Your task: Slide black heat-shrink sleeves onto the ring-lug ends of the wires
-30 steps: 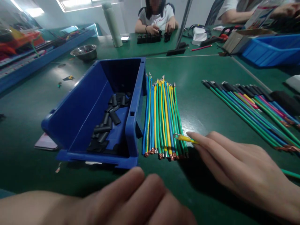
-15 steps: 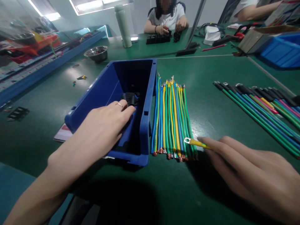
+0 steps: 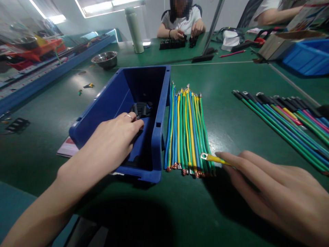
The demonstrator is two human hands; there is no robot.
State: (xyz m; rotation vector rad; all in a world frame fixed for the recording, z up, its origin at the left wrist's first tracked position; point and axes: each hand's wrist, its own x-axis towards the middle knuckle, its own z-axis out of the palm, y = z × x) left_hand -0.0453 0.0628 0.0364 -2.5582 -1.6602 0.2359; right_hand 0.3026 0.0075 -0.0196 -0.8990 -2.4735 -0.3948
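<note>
Compared with 1 second ago, my left hand (image 3: 115, 139) has gone from in front of the blue bin (image 3: 157, 144) to inside it, reaching over its near left side. My right hand (image 3: 272, 181) still carries the same yellow-green wire (image 3: 218, 160).

On my feed, the left fingers curl down just beside short black tubes (image 3: 141, 109) on the bin's floor. The fingertips are hidden, so I cannot tell how wide that grip is or whether it holds a tube.

My right fingertips are pinched close together on the yellow-green wire, its silver ring lug (image 3: 204, 156) pointing left, in front of the near end of a row of coloured wires (image 3: 185, 130). That row lies along the bin's right side. Black-ended cables (image 3: 280, 127) lie farther right on the green table (image 3: 218, 80).
</note>
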